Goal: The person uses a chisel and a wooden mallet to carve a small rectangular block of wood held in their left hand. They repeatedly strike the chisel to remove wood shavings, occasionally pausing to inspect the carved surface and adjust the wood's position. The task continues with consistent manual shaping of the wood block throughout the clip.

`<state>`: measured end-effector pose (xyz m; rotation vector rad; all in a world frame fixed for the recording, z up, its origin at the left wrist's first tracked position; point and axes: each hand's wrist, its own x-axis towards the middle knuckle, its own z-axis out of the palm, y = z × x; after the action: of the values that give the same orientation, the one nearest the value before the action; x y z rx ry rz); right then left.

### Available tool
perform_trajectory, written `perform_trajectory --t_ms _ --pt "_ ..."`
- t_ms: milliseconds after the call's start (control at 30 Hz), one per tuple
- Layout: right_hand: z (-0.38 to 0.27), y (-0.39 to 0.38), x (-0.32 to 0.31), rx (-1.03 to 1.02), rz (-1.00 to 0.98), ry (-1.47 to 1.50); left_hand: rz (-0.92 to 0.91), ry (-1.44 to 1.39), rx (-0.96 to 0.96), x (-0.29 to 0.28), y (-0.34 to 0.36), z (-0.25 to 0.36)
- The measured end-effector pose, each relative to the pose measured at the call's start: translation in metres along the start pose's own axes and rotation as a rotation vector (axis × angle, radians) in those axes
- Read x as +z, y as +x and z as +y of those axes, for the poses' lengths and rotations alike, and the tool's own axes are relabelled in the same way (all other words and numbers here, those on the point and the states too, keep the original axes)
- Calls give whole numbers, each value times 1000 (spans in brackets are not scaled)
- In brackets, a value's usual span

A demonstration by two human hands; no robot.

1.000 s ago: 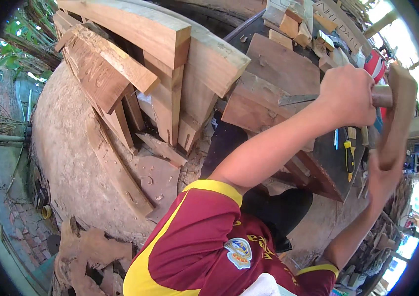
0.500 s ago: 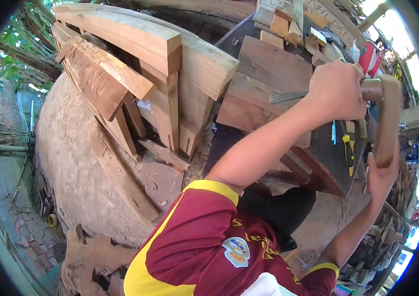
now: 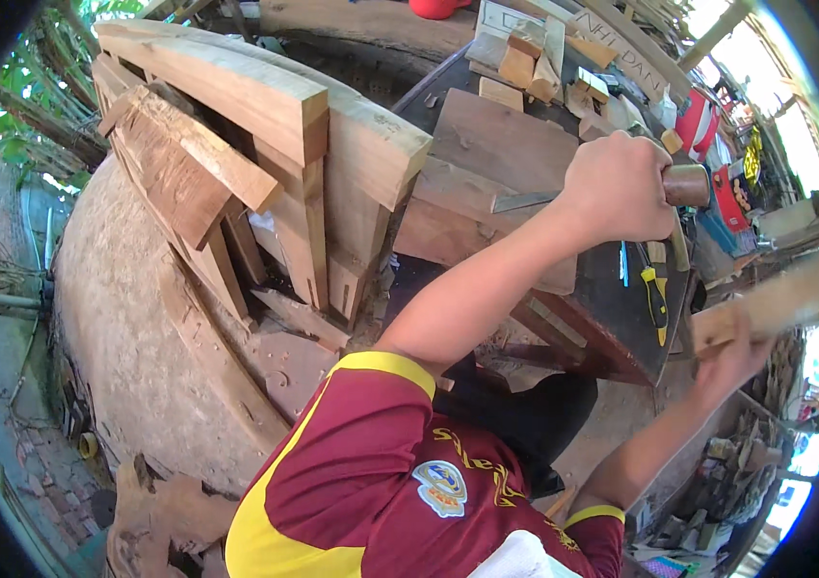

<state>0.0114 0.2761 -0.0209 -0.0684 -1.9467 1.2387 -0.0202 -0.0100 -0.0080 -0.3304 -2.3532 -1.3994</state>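
Far-right wooden board [image 3: 626, 56] was dark-lettered | near maroon shirt [image 3: 361, 443] was yellow-lettered | left hand [image 3: 617, 188]: fingers clenched flat-bladed chisel [image 3: 523, 201] | right hand [image 3: 729, 361]: fingers wrapped blurred wooden bar [image 3: 776, 299]

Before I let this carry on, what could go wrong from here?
A blow from the wooden block in the right hand could miss the handle of the chisel and catch the left hand, whose fist sits right beside the handle's exposed end. Also, the yellow-and-black tool lies near the edge of the dark table, so jolts might shake it off.
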Motion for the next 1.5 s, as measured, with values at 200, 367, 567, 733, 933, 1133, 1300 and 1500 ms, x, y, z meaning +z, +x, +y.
perform_trajectory --t_ms 200,367,567,733,933,1133,1300,1500 --pt "-10 -24 15 -518 -338 -632 -66 62 -1 5 -5 -4" --pt "-18 12 -15 62 -19 185 -47 99 67 12 -5 -3" --pt "-16 -44 9 -472 -425 -548 -105 164 -12 15 -7 -7" --pt "14 14 -59 -10 9 -121 -71 139 72 23 -6 -2" --pt "1 -62 1 -287 -430 -633 -61 224 63 26 -10 -8" --pt "23 -92 -46 -156 -155 -313 -73 213 133 29 -19 -9" --pt "54 -187 -73 184 -176 87 -157 254 148 39 -23 -8" --pt "86 -290 -87 670 -459 544 -41 379 137 35 -31 4"
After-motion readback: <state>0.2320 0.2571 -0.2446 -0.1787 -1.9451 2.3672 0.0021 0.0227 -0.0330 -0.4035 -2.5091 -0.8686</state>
